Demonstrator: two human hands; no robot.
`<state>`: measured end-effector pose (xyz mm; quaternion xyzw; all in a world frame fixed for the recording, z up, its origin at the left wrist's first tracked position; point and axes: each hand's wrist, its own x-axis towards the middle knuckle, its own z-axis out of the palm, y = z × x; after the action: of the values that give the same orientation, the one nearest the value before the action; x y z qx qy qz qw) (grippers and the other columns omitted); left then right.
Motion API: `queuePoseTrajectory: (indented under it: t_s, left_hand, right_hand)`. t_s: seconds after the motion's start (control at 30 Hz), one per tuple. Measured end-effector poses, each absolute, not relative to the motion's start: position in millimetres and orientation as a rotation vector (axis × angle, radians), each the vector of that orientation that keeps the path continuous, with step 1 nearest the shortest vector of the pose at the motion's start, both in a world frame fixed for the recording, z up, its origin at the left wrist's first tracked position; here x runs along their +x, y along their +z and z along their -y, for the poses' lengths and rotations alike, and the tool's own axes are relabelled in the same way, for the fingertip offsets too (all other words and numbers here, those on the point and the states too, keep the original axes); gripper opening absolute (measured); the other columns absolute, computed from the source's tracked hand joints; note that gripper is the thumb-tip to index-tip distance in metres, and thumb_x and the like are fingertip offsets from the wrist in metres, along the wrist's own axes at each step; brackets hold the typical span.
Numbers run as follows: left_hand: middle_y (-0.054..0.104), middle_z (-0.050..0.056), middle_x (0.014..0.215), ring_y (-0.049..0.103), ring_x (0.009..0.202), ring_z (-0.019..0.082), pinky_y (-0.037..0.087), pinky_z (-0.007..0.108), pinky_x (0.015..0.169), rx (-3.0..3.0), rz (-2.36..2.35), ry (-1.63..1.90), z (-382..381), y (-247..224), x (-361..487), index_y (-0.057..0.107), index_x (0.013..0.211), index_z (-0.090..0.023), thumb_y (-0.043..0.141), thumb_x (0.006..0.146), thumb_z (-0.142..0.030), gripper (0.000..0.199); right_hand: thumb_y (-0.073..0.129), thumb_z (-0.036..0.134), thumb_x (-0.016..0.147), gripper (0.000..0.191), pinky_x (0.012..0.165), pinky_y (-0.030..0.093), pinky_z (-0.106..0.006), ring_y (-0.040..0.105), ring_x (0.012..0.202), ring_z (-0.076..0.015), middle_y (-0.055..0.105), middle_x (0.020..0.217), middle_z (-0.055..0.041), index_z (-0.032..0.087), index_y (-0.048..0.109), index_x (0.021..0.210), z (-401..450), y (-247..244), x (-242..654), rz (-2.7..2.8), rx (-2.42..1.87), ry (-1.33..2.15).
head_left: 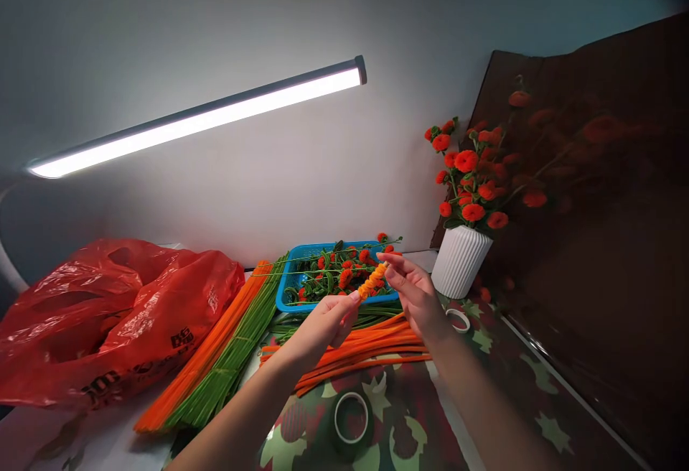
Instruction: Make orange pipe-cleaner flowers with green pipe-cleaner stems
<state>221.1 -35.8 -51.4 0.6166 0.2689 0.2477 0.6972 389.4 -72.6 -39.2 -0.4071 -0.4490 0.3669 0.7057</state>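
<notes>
- Left hand (334, 316): at lower-left end of orange coil (372, 281), pinching it; thumb (349, 300) on top, other fingers curled underneath.
- Left wrist (301, 347): nearly straight, below and left of coil.
- Left forearm (252, 403): bare, slants up toward coil from lower left.
- Right hand (417, 299): at coil's upper-right end, palm side turned toward it; fingers bent, tips reaching just past that end, thumb close beside it. Firm grip or light touch: can't tell.
- Right forearm (474, 392): bare, slants up toward coil from lower right.
- Hands apart, coil between.
</notes>
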Motion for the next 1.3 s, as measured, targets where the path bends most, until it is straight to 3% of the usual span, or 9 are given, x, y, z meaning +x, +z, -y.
queuePoseTrajectory:
  t_s: [0.1,0.27,0.5,0.6,0.77,0.87,1.0,1.1,1.3]
  left_hand:
    - [0.021,-0.010,0.045,0.012,0.043,0.006,0.008,0.024,0.041,1.339,-0.605,0.526,38.5,-48.9,221.3,0.032,0.051,-0.020,0.053,0.080,-0.059,0.053]
    - [0.018,-0.011,0.046,0.009,0.044,0.006,0.006,0.023,0.041,1.241,-0.612,0.521,40.5,-44.7,219.5,0.036,0.058,-0.020,0.052,0.080,-0.054,0.043]
    - [0.017,-0.011,0.047,0.008,0.043,0.007,0.008,0.022,0.041,1.186,-0.599,0.535,40.7,-40.9,217.4,0.041,0.068,-0.021,0.044,0.081,-0.057,0.038]
    - [0.021,-0.010,0.054,0.011,0.046,0.007,0.010,0.022,0.043,1.364,-0.620,0.596,41.0,-42.0,218.5,0.046,0.077,-0.020,0.052,0.080,-0.058,0.038]
    - [0.028,-0.005,0.064,0.024,0.058,0.010,0.020,0.023,0.051,1.836,-0.635,0.709,39.4,-43.1,215.7,0.045,0.068,-0.018,0.051,0.086,-0.051,0.038]
    - [0.023,-0.006,0.061,0.022,0.057,0.010,0.018,0.025,0.051,2.064,-0.693,0.676,39.1,-42.1,212.4,0.036,0.061,-0.019,0.047,0.089,-0.045,0.040]
    - [0.021,-0.007,0.055,0.018,0.052,0.011,0.016,0.026,0.050,2.368,-0.706,0.563,40.4,-40.1,210.4,0.028,0.061,-0.020,0.046,0.090,-0.037,0.038]
    - [0.025,-0.007,0.051,0.019,0.050,0.011,0.015,0.027,0.051,2.583,-0.747,0.437,41.3,-39.9,211.1,0.030,0.061,-0.020,0.049,0.087,-0.030,0.033]
    - [0.030,-0.005,0.052,0.022,0.050,0.013,0.013,0.027,0.051,2.502,-1.071,0.531,35.9,-45.6,213.9,0.036,0.062,-0.021,0.046,0.088,-0.037,0.032]
  right_hand:
    - [0.074,0.039,0.066,0.020,0.072,0.048,-0.029,0.057,0.076,-0.0173,0.067,0.079,-0.0031,0.022,0.072,0.077,74.7,-38.2,391.0,1.008,-0.898,0.834]
    - [0.070,0.035,0.071,0.015,0.065,0.048,-0.027,0.055,0.067,-0.0144,0.063,0.069,-0.0011,0.020,0.072,0.074,79.5,-40.8,373.1,1.135,-0.873,0.860]
    - [0.069,0.038,0.073,0.021,0.064,0.048,-0.028,0.056,0.062,-0.0136,0.064,0.067,-0.0002,0.019,0.072,0.079,78.3,-45.0,361.4,1.212,-0.843,0.996]
    - [0.073,0.043,0.070,0.025,0.068,0.048,-0.028,0.058,0.066,-0.0147,0.065,0.067,-0.0004,0.018,0.071,0.072,73.7,-43.1,375.9,1.268,-0.887,0.990]
    - [0.078,0.044,0.066,0.029,0.061,0.044,-0.025,0.054,0.064,-0.0130,0.060,0.066,0.0001,0.016,0.071,0.070,74.2,-37.6,404.7,1.438,-0.938,1.069]
    - [0.076,0.043,0.069,0.029,0.051,0.034,-0.021,0.046,0.055,-0.0093,0.055,0.062,0.0020,0.015,0.070,0.069,79.2,-33.9,420.2,1.568,-1.046,1.132]
    - [0.074,0.038,0.071,0.023,0.053,0.036,-0.023,0.050,0.058,-0.0117,0.059,0.062,0.0006,0.016,0.071,0.070,86.1,-29.1,436.8,1.671,-1.284,1.147]
    - [0.071,0.031,0.075,0.013,0.056,0.039,-0.025,0.055,0.060,-0.0142,0.064,0.064,-0.0008,0.018,0.072,0.072,90.1,-24.0,439.4,1.796,-1.450,0.962]
    - [0.071,0.017,0.077,0.016,0.076,0.036,-0.033,0.055,0.065,-0.0140,0.063,0.062,0.0018,0.018,0.065,0.063,94.7,-13.7,404.6,1.951,-1.559,0.003]
